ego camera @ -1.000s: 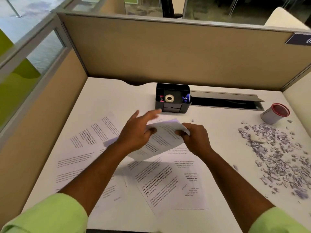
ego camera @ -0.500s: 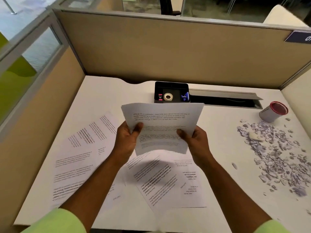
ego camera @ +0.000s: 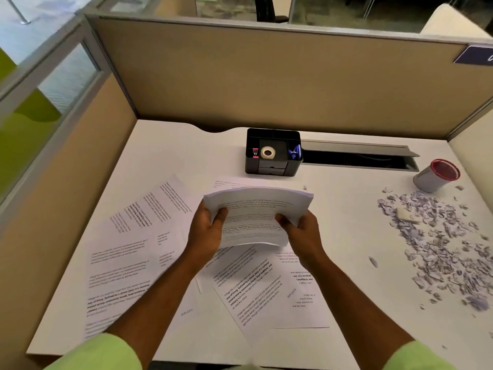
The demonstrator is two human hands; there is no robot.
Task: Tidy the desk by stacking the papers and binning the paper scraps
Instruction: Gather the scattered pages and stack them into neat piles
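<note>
A printed sheet point(ego camera: 257, 209), bowed upward at its far edge, hangs just above the desk centre. My left hand point(ego camera: 208, 231) grips its left side and my right hand point(ego camera: 302, 235) grips its right side. Several more printed papers lie loose on the white desk: two overlapping at the left point(ego camera: 133, 249), others under my forearms point(ego camera: 256, 289), one behind the held sheet point(ego camera: 226, 182). A wide scatter of small purple-grey paper scraps point(ego camera: 440, 241) covers the desk's right side. A small grey bin with a red rim point(ego camera: 436, 176) lies tipped beside the scraps.
A black desk organiser point(ego camera: 272, 154) holding a tape roll stands at the back centre. To its right is an open cable slot point(ego camera: 354, 156) in the desk. Beige partition walls point(ego camera: 266, 81) enclose the desk at the back and left.
Both hands lifted the sheet off the desk and held it up facing me, then tipped it forward and lower, so it now lies flatter and bowed.
</note>
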